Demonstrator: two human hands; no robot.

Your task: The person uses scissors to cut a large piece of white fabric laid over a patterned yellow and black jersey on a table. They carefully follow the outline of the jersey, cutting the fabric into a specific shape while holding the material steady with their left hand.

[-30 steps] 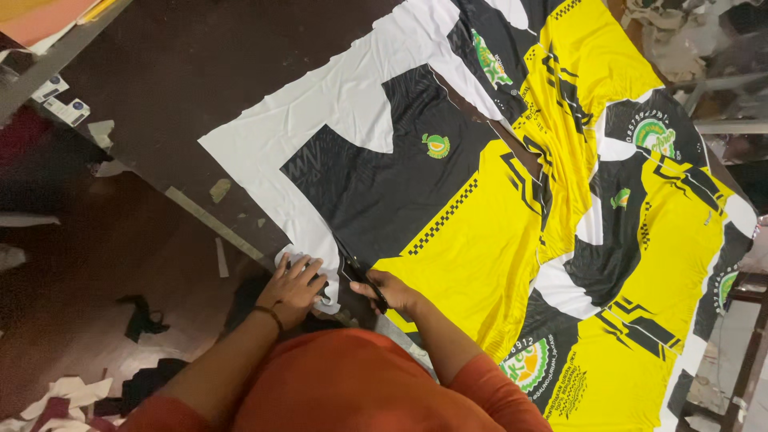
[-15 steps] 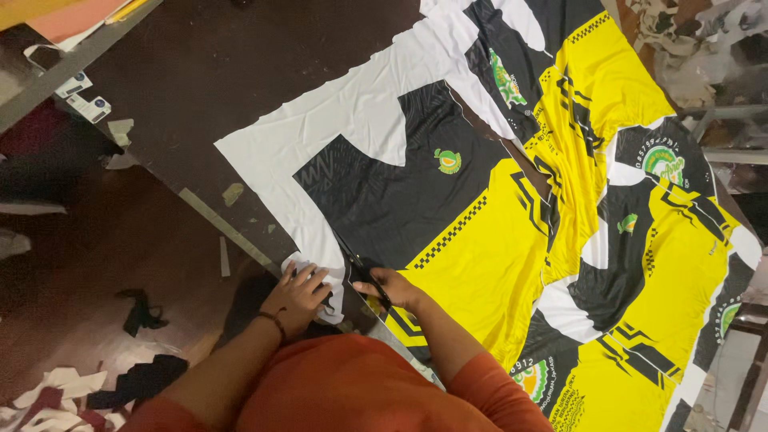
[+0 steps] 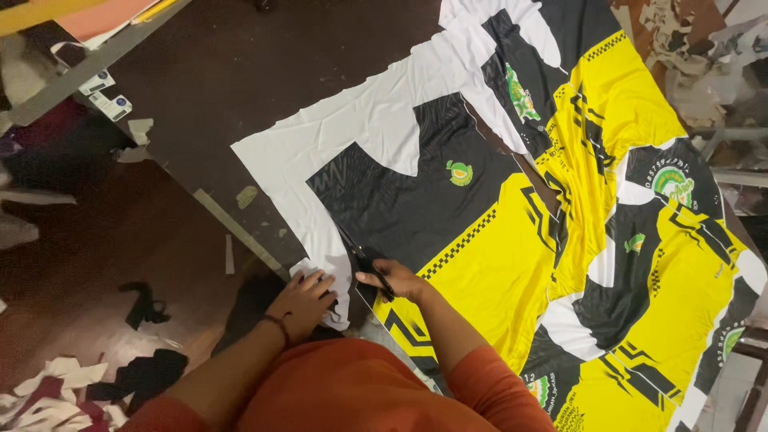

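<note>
At the far left, scraps of cloth [image 3: 56, 384] in white, black and dark red lie on the reddish floor [image 3: 96, 264], and a lone black scrap [image 3: 146, 302] lies a little further in. Above them, at the upper left, small white boxes [image 3: 108, 94] sit on the edge of a grey shelf [image 3: 72, 76].

The dark surface [image 3: 240, 88] runs across the middle, with a pale strip [image 3: 236, 232] along its near edge. Spread on it is a large sheet of printed fabric [image 3: 512, 240]: white at its left margin, then a black panel with a small round badge [image 3: 459, 173], then bright yellow with black patterns reaching to the right side.

The left hand [image 3: 302, 300] rests at the near edge of the surface, its grip curled on the loose white flap of the fabric [image 3: 336, 288], bunching it; a dark band sits at the wrist. Just to its right, the right hand [image 3: 396, 282] has its grip clamped on the handles of black scissors [image 3: 364, 260], whose blades point away from the person along the line where the white margin meets the black panel. The two hands are near each other, with the cut strip between them. An orange sleeve [image 3: 488, 384] covers the right upper arm.

At the far right, pale crumpled scraps [image 3: 688, 48] are heaped beyond the fabric.
</note>
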